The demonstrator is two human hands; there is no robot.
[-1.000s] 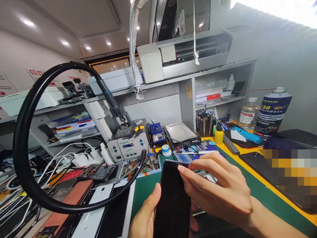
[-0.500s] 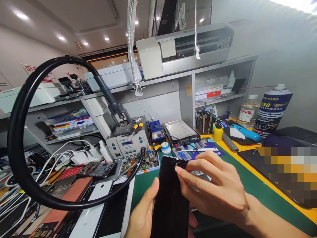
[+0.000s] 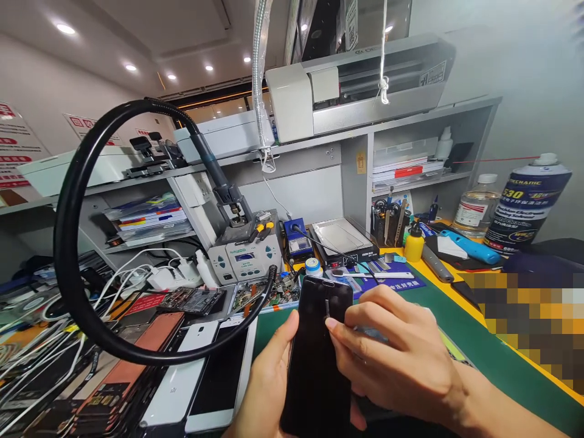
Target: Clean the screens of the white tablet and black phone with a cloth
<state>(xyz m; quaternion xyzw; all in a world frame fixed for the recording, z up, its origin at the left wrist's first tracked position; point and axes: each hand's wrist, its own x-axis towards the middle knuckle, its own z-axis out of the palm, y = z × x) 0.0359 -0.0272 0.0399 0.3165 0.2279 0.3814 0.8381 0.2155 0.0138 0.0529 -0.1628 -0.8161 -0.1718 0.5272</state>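
Note:
A black smartphone (image 3: 314,371) is held upright with its dark glossy screen towards me. My left hand (image 3: 267,380) grips it from the left, thumb along the edge and fingertips showing at the lower right side. My right hand (image 3: 401,350) is closed in a pinch over the upper right of the screen. At its thumb and index tips a thin pale streak stands on the glass; whether this is a small object or a reflection I cannot make out. The lower end of the phone runs out of view.
Behind the phone stand a hot-air rework station (image 3: 246,258), a parts tray (image 3: 283,292) and a heating plate (image 3: 342,240). A black hose (image 3: 68,243) loops on the left above several phones. A yellow bottle (image 3: 413,244) and a spray can (image 3: 524,204) stand right on the green mat's (image 3: 493,347) far side.
The whole view has shifted, so the bench appears further right and slightly higher. My right fingertips are a little lower on the screen, and the pale streak above them looks longer.

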